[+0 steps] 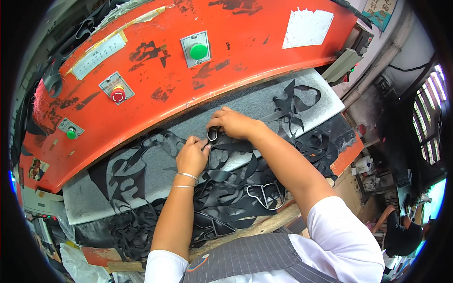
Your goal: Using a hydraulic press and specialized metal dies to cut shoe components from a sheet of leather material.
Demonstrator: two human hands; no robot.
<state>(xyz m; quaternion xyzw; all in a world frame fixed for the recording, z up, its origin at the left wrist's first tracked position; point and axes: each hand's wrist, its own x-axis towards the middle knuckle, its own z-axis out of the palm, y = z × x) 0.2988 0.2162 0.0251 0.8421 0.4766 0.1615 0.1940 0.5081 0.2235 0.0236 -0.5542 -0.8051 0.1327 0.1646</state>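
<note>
My right hand [233,124] is curled over the top of a small metal cutting die [213,135], a closed band with dark sides. My left hand [192,153] is closed in a pinch at the die's lower left edge; a small dark bit shows at its fingertips, too hidden to name. Both hands are above a pale, worn cutting board [163,181]. Around and below them lie black scraps of sheet material [231,158] with cut-out holes. A larger silver cutting die [265,196] rests on the scraps near my right forearm.
Behind the board rises the orange-red body of a press [155,70] with a red stop button [118,95] and a green button [198,51]. More scraps heap along the wooden front edge [264,225]. Another person [401,231] is at the far right.
</note>
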